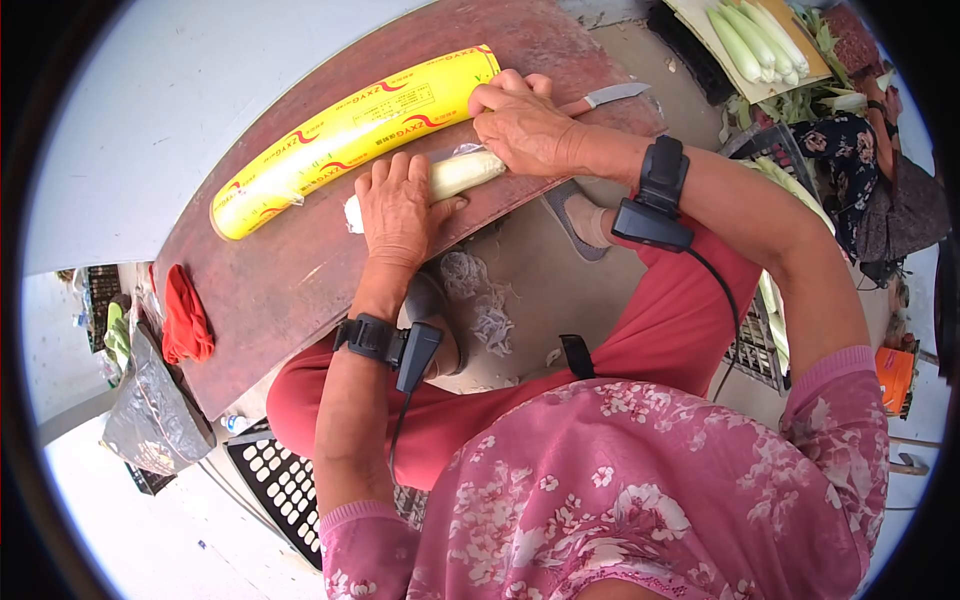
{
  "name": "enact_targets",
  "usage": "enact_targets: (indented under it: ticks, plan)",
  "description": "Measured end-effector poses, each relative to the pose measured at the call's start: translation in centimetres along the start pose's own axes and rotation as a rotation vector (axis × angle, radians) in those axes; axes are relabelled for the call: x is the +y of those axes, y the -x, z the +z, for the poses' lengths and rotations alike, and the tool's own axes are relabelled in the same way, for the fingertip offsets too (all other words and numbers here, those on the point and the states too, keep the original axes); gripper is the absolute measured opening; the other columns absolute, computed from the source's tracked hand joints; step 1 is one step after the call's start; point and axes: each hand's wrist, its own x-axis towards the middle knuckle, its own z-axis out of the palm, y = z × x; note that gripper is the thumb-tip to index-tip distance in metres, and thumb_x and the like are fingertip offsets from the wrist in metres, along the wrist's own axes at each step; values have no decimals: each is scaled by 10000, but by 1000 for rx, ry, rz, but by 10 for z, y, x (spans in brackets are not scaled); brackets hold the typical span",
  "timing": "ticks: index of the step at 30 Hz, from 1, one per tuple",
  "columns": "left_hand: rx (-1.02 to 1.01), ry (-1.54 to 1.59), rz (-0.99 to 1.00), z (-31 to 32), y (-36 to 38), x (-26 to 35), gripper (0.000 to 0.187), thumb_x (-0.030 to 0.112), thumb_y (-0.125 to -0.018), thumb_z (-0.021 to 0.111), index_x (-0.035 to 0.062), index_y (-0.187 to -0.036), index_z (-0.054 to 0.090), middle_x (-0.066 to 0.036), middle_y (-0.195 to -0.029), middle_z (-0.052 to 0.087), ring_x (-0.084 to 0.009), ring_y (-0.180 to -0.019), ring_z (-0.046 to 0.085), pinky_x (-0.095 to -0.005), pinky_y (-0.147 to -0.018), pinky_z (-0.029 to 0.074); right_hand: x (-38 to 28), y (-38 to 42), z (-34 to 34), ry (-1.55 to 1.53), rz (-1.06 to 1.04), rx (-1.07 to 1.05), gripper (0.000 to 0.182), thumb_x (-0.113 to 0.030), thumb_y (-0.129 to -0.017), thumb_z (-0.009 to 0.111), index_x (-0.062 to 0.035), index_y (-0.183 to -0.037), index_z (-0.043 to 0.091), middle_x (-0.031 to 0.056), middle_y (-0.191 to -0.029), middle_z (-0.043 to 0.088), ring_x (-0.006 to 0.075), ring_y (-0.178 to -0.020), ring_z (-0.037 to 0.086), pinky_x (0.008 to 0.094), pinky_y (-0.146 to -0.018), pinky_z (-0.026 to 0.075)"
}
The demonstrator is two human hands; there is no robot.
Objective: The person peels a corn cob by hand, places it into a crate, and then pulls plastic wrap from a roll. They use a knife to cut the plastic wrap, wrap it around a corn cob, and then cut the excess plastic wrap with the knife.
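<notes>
A pale, cob-shaped vegetable lies near the front edge of the reddish wooden table, with clear film around part of it. Across its left part rests my left hand, palm down, fingers bent over it, thumb apart. Beyond it lies a large yellow roll of plastic film with red print. My right hand is at the roll's right end, its fingers curled by the roll's edge and the vegetable's right tip; what they pinch is hidden. A knife lies just beyond my right hand.
A red cloth hangs at the table's left end. Pale, peeled vegetables lie on a board at the upper right. Another person is at the right edge. Black crates and white scraps are on the floor.
</notes>
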Motion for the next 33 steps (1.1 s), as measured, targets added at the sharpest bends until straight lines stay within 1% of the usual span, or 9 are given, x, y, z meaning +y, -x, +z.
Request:
enact_targets:
  ticks: [8,11,14,17,20,23,26,29,33]
  plan:
    - [10,4,-4,-2,0,2,536,410,-642,806,81,-987,561,-67,-957,558,-272,-971,522,-405,-837,375,-6,-5,-5,130,9,-71,142,-96,-758,624,-46,-841,728,28,-1050,557,243,-1120,426,474,-878,308]
    - [1,0,-15,-3,1,4,525,411,-653,800,85,-991,566,-67,-960,558,-269,-979,520,-405,-845,373,-7,-7,-11,167,-2,-138,115,-94,-765,612,-69,-830,703,-3,-1039,528,225,-1098,422,450,-900,291]
    - [-23,-33,-23,-4,1,6,516,419,-670,789,87,-999,571,-67,-965,557,-265,-979,517,-405,-848,370,-5,-7,-10,266,-80,-159,148,-97,-759,647,-97,-869,745,17,-1058,557,234,-1110,440,476,-888,309]
    - [-93,-35,-40,-6,2,5,586,464,-692,765,85,-1084,549,-73,-1023,551,-278,-1024,510,-419,-867,372,-4,-8,-8,251,-65,-129,148,-109,-779,637,-118,-879,746,13,-1062,555,230,-1104,443,479,-884,308]
    - [-82,-36,-32,-4,3,4,581,463,-691,764,85,-1074,545,-74,-1012,547,-278,-1009,509,-419,-868,371,-4,-11,-6,193,-2,-105,139,-140,-811,629,-115,-891,741,23,-1065,550,232,-1112,433,484,-875,305]
    - [-73,-29,-32,-4,4,5,580,460,-691,766,84,-1074,544,-76,-1009,546,-279,-1002,508,-420,-868,371,-9,-9,-5,112,34,-60,116,-176,-836,605,-100,-830,693,12,-1010,513,237,-1081,417,468,-886,287]
    - [-67,-29,-35,-3,4,5,579,455,-690,768,81,-1070,542,-79,-1005,543,-280,-1001,507,-421,-867,371,-9,-6,-4,65,14,-32,119,-187,-844,618,-95,-823,691,17,-1023,507,240,-1084,411,472,-889,280]
    - [-57,-27,-31,-4,4,6,573,449,-691,769,77,-1062,539,-80,-1004,540,-282,-1001,505,-423,-869,371,-9,-5,-4,46,17,-66,87,-160,-812,639,-89,-824,688,22,-1032,501,238,-1089,409,471,-894,278]
    - [-50,-20,-33,-4,5,6,567,440,-696,769,75,-1059,533,-82,-1004,538,-284,-1000,503,-424,-871,370,-6,-5,-2,153,-28,-66,75,-130,-785,643,-85,-822,690,25,-1036,499,238,-1094,408,470,-900,275]
